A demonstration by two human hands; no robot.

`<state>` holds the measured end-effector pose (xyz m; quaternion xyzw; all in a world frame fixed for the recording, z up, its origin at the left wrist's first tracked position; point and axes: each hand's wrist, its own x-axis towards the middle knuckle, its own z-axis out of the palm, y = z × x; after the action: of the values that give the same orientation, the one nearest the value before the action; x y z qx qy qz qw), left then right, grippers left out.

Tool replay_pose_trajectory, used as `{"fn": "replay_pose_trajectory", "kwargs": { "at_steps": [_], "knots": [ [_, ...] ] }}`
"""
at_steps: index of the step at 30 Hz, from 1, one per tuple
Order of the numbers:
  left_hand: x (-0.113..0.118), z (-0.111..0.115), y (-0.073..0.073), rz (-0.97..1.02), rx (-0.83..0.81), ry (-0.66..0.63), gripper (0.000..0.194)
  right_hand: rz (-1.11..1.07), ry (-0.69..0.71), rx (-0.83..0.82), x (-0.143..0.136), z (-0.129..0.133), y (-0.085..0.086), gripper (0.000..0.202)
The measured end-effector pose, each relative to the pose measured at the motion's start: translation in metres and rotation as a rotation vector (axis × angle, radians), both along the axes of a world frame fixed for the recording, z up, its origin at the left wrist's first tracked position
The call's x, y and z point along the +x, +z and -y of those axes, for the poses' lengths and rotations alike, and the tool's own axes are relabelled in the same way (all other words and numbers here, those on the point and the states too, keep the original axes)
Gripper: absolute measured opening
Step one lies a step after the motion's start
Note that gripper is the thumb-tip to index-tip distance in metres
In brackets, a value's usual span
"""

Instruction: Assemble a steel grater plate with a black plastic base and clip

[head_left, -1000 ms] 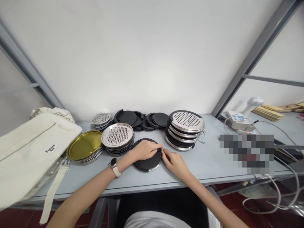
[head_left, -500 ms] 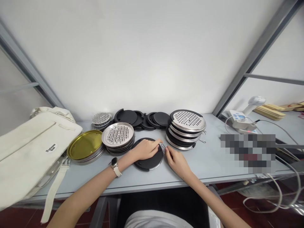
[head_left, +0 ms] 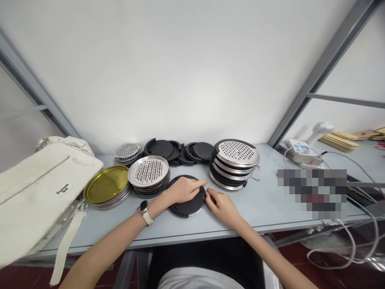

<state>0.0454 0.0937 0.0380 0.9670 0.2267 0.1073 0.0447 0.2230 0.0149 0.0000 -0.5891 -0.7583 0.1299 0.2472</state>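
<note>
A round black plastic disc with a silver metal rim at its lower right lies flat at the middle of the table. My left hand rests on top of it, with the index finger stretched to the disc's right edge and the other fingers curled. A small bent wire clip sits at that edge, pinched by the fingertips of my right hand. How the clip joins the rim is partly hidden by my fingers. To the left is a stack of silver grater plates; behind on the right, a stack of black-edged graters with wire loops.
Gold-topped round plates are stacked at left, beside a white bag. Small grater discs and loose black discs lie by the wall. A scanner, cables and wooden pieces occupy the right.
My right hand has moved slightly left, bringing the wire clip in against the disc's edge. The clip stuck out farther before. My left hand stays on the disc.
</note>
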Motion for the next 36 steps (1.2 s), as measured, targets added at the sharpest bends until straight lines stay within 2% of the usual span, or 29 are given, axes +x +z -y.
{"fn": "replay_pose_trajectory", "kwargs": {
  "at_steps": [16, 28, 33, 36],
  "knots": [
    [-0.0006, -0.0004, -0.0003, 0.006, -0.017, -0.022, 0.026, -0.076, -0.012, -0.018, -0.0017, 0.0009, 0.0037, 0.029],
    [0.001, 0.0, -0.0021, -0.002, 0.026, 0.024, 0.02, -0.094, -0.011, -0.01, -0.0022, 0.0015, 0.0024, 0.028],
    [0.0013, 0.0011, 0.0, -0.008, 0.032, 0.025, 0.019, -0.073, -0.037, 0.009, -0.0035, 0.0034, 0.0025, 0.028],
    [0.0016, 0.003, 0.0029, -0.019, 0.028, 0.068, 0.018, -0.065, -0.045, 0.014, -0.0042, 0.0041, 0.0032, 0.027]
  ]
}}
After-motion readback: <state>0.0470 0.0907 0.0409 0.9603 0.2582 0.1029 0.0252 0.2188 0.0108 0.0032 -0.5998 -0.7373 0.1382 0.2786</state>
